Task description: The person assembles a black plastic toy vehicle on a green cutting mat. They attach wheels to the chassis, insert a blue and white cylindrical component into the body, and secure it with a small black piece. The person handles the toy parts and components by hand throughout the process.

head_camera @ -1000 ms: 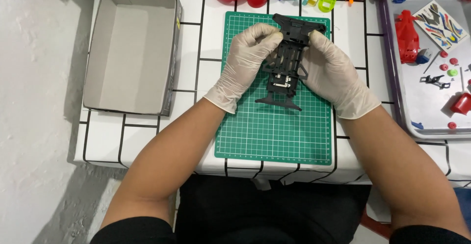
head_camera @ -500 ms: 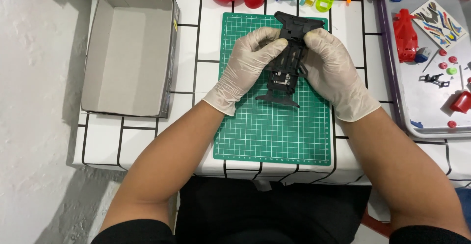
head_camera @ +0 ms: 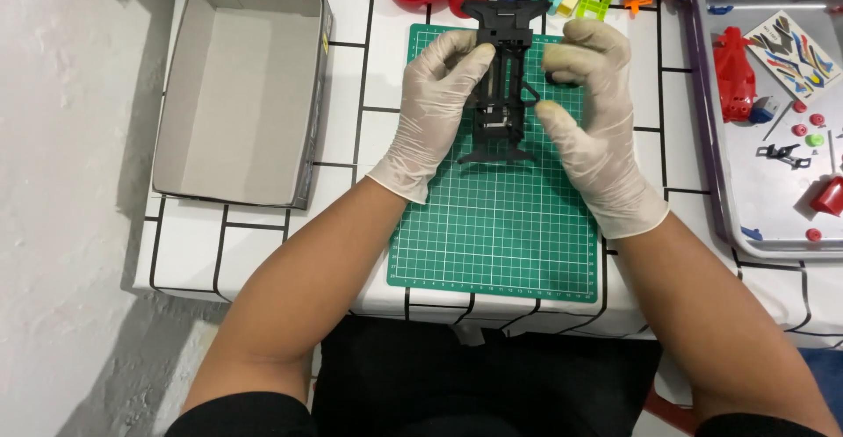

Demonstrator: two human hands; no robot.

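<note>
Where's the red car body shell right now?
In the head view the red car body shell lies at the far right, in the upper left corner of the metal tray, beside the sticker sheet.

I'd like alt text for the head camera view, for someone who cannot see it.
Two gloved hands, left hand and right hand, hold a black toy car chassis over a green cutting mat on a white tiled table. An open cardboard box sits left; a metal tray of small parts sits right.

A hobby bench at home: green cutting mat, metal parts tray, tiled table.
</note>
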